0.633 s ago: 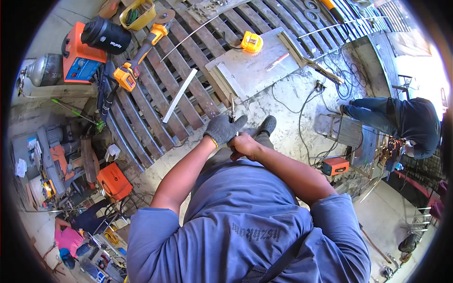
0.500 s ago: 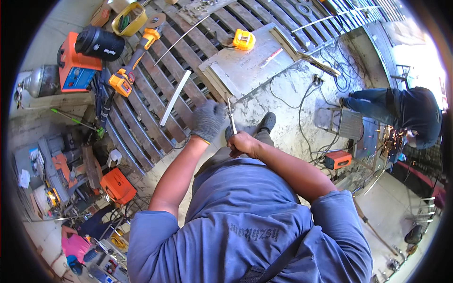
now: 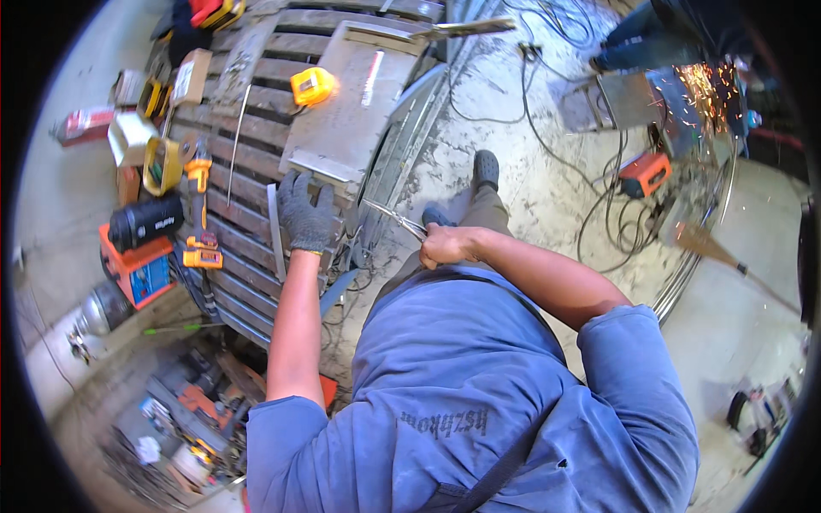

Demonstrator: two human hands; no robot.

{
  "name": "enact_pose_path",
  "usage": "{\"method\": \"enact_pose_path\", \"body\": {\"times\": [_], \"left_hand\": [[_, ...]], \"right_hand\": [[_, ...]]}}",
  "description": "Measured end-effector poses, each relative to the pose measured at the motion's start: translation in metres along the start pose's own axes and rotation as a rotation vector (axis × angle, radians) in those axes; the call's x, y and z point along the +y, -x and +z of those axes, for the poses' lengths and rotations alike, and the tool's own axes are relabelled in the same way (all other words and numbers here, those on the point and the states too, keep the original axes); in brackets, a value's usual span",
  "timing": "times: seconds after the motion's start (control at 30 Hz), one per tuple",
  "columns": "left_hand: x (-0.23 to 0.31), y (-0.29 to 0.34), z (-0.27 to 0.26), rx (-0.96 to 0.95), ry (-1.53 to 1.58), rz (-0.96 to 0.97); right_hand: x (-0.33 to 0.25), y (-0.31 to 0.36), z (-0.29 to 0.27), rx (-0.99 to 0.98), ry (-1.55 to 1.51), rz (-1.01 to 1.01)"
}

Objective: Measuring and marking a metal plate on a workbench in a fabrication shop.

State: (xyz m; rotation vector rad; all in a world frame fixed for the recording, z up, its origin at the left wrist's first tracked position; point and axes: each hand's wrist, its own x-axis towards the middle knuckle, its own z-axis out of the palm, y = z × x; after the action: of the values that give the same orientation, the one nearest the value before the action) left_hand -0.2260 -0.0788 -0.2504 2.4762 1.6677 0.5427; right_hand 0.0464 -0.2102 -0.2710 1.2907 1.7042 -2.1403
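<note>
My left hand [image 3: 308, 212], in a grey knit glove, lies palm down with its fingers spread at the near edge of a flat grey metal panel [image 3: 329, 128]. Whether the fingertips press on the panel or rest on the slats, I cannot tell. A thin pale metal strip [image 3: 275, 232] lies just left of the glove. Bare and closed, my right hand [image 3: 449, 245] grips a slim metal tool [image 3: 398, 217] in front of my waist. Its two narrow prongs point up and left toward the bench edge. On the panel are a yellow tape measure [image 3: 313, 86] and a red-and-white pen [image 3: 372, 79].
The slatted metal bench [image 3: 248, 224] holds a yellow cordless grinder [image 3: 198, 192] and a yellow tub [image 3: 161, 167]. A black canister [image 3: 147, 224] sits by an orange machine. Right, cables [image 3: 547, 141] cross the floor; another person works amid sparks [image 3: 710, 94] beyond an orange box [image 3: 646, 174].
The view has turned toward the bench. My left hand has reached forward, fingers spreading by the panel. The tool in my right hand has swung from nearly upright to pointing left.
</note>
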Motion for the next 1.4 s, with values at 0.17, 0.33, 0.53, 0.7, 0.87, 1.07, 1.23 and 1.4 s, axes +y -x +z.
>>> {"method": "enact_pose_path", "body": {"times": [0.17,0.33,0.53,0.7,0.87,1.07,1.23,1.4], "left_hand": [[0.008,-0.005,-0.005,-0.042,-0.114,0.099],[0.011,0.002,-0.011,-0.266,-0.245,0.190],[0.013,-0.005,-0.017,-0.315,-0.264,0.231],[0.011,-0.007,-0.020,-0.327,-0.258,0.236],[0.015,-0.009,-0.023,-0.328,-0.204,0.221],[-0.001,-0.002,-0.020,-0.265,-0.193,0.174],[0.013,-0.006,-0.029,-0.303,-0.087,0.027],[0.015,-0.001,-0.035,-0.305,-0.031,-0.070]], "right_hand": [[-0.016,0.028,-0.008,0.133,-0.088,0.170],[-0.015,0.038,-0.007,0.317,-0.187,0.240],[-0.008,0.036,-0.005,0.358,-0.293,0.218],[-0.023,0.034,-0.016,0.318,-0.256,0.231],[-0.028,0.002,-0.020,0.239,-0.098,0.209],[-0.079,0.034,-0.050,0.233,0.049,0.166],[-0.080,0.009,-0.059,0.179,0.074,0.104],[-0.093,0.002,-0.052,0.266,-0.164,0.219]]}}
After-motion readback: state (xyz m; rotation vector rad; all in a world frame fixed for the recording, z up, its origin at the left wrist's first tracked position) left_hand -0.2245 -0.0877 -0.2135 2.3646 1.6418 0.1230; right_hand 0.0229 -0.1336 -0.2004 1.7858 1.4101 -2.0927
